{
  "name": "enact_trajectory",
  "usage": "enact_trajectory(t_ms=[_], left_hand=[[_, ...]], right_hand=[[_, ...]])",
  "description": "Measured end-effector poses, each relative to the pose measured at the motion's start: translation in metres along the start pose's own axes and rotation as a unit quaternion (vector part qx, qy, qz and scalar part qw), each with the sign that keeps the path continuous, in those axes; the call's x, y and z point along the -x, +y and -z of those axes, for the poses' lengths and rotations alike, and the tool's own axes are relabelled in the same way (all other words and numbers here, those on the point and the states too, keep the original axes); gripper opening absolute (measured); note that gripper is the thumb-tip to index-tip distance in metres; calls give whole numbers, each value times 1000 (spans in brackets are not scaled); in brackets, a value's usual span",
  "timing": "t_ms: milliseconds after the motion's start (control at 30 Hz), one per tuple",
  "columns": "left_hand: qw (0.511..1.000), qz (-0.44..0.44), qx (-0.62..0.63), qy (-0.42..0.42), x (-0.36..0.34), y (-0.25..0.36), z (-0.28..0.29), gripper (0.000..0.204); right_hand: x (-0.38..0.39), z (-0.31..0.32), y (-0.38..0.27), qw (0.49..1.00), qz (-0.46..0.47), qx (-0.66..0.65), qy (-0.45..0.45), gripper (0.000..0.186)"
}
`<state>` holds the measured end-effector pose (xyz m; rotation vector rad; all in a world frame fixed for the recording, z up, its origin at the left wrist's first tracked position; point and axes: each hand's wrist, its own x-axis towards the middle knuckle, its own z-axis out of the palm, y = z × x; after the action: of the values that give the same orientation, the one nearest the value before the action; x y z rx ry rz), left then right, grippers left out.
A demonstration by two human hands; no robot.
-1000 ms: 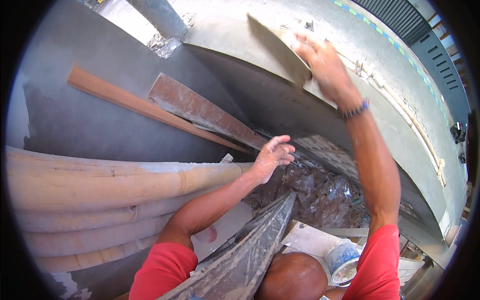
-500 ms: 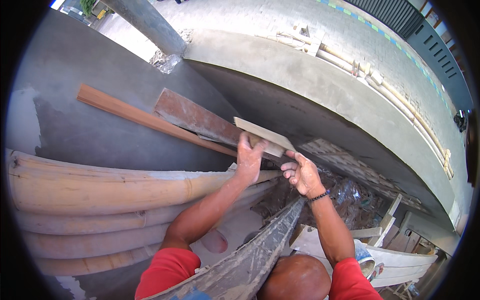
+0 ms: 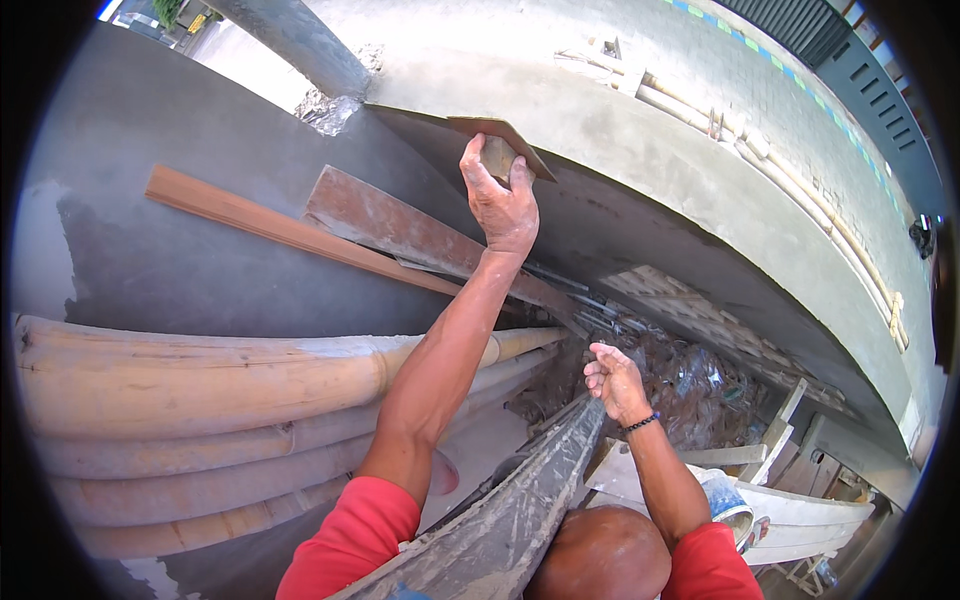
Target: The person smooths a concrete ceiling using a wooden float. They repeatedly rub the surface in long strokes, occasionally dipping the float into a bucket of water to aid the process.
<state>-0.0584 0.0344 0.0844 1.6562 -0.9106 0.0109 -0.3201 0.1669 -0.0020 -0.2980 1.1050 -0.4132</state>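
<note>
My left hand [image 3: 501, 205] grips the wooden block handle of a flat float [image 3: 532, 158], raised against the underside edge of the curved grey plastered ledge [image 3: 677, 155]. Lower and to the right, my right hand [image 3: 613, 379] is empty, its dusty fingers loosely bent and apart, above the tip of a crumpled, plaster-streaked dark sheet [image 3: 495, 515]. A reddish-brown plank [image 3: 375, 221] and a thinner wooden batten [image 3: 240, 217] lie along the grey wall behind my left forearm.
Thick bamboo poles [image 3: 175, 370] lie at the left. A column [image 3: 300, 45] stands at the top. Pipes [image 3: 785, 185] run along the ledge. Plastic debris [image 3: 705, 395] fills the gap below; a bucket [image 3: 730, 510] and boards [image 3: 800, 530] are at lower right.
The float went from my right hand at upper right, down between both hands, then up in my left hand to the ledge's edge. My right hand has let go and dropped lower.
</note>
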Motion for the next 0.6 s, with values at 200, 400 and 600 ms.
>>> enact_trajectory(t_ms=[200,400,600], left_hand=[[995,-19,-84,-60,17,-29,-25,51],[978,65,-120,-156,83,-54,-12,54],[995,-48,-30,-85,55,7,-11,56]], right_hand=[[-1,6,-6,997,15,67,26,22],[3,4,-3,995,24,93,22,23],[8,13,5,992,32,114,50,24]])
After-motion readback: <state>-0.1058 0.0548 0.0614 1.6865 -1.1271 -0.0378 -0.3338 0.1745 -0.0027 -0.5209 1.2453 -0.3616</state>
